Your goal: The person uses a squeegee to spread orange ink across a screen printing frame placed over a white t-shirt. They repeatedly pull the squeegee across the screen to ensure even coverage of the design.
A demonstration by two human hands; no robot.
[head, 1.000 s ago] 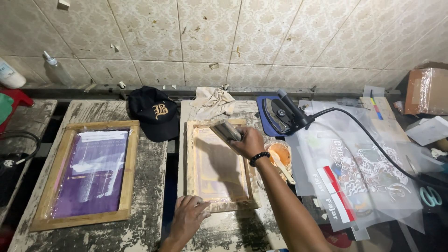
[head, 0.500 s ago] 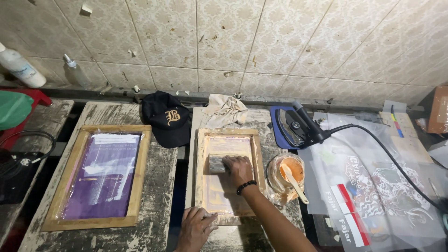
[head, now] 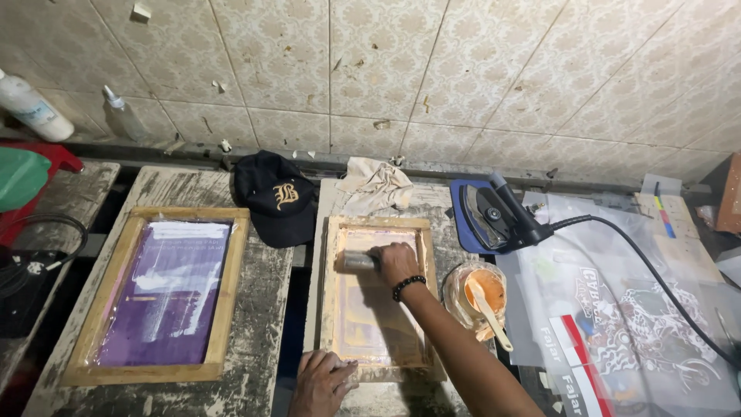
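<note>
Clamping a squeegee (head: 356, 261), the right hand's (head: 397, 262) closed grip sits atop the wooden screen frame (head: 333, 309).

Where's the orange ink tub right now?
In the head view, the orange ink tub sits right of the small wooden screen frame, beside the right hand's forearm and just below the clothes iron.

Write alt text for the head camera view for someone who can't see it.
A right hand presses a squeegee on a small wooden screen frame while the left hand steadies its near edge. Beside it sit an orange ink tub, a black cap, an iron and a purple framed screen on a worn bench.
</note>
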